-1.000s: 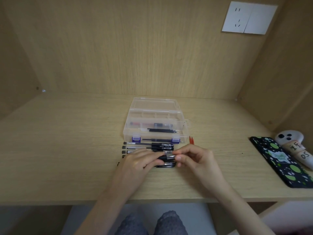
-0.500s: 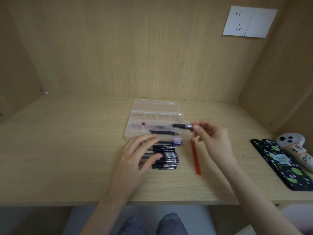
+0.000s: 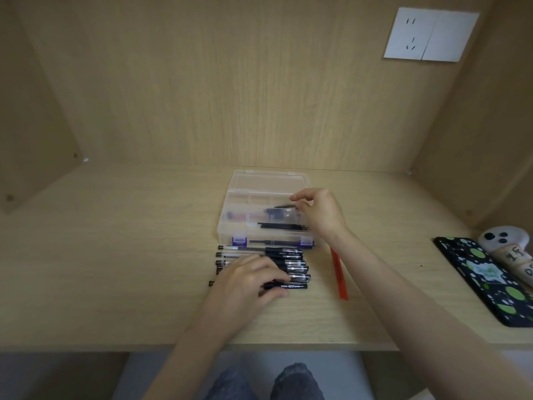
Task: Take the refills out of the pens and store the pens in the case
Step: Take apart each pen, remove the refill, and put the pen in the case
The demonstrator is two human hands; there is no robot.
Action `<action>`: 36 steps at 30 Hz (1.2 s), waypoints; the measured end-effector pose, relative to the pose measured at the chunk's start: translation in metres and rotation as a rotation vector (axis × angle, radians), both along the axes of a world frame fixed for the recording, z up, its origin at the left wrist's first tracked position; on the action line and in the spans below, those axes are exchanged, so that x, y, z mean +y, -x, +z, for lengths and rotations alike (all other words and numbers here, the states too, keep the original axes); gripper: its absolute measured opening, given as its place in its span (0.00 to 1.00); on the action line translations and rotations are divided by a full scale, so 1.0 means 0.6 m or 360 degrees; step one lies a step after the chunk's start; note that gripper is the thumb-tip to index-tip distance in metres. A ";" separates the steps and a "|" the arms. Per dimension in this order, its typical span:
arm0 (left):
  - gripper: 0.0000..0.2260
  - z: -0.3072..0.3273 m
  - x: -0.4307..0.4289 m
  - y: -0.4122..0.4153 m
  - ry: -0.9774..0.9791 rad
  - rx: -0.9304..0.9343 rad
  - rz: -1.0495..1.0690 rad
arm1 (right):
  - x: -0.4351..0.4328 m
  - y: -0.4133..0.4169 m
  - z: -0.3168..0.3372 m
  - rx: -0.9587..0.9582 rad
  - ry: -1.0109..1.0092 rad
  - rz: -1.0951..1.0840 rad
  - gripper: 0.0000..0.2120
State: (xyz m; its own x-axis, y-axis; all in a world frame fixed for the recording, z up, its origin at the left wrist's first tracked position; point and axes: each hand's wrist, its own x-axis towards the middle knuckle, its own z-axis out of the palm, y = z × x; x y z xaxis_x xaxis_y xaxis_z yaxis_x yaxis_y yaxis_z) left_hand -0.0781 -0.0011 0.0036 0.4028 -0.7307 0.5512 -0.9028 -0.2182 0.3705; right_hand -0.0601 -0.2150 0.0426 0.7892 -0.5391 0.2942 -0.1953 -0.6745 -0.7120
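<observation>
- My left hand (image 3: 248,281) rests on the row of pens (image 3: 288,259) just in front of the case (image 3: 230,226), with fingers and thumb curled round the nearest pen (image 3: 294,286).
- My right hand (image 3: 320,212) hovers over the open case with its fingers loosely bent. I cannot tell whether they pinch anything.
- A blurred dark pen piece (image 3: 278,211) lies below them, near the black refills (image 3: 282,225).
- The pens look light, stiff, smooth and apt to roll. I'd grip the barrel mid-length.

case (image 3: 227,226) clear, latches (image 3: 239,241) purple | pens (image 3: 291,251) black | strip (image 3: 339,275) red | phone (image 3: 487,284) black, green-spotted
</observation>
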 end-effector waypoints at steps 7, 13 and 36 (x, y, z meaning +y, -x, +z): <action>0.12 0.004 0.001 0.003 0.0105 0.0006 0.0022 | 0.037 0.095 0.015 -0.0307 0.0231 0.0246 0.06; 0.08 0.013 0.005 0.011 0.0290 0.0126 0.0038 | 0.074 0.187 0.000 -0.0212 0.0253 0.0652 0.14; 0.17 0.022 0.012 0.019 0.0181 0.0097 0.0243 | 0.083 0.221 -0.030 -0.0271 -0.0165 0.0474 0.12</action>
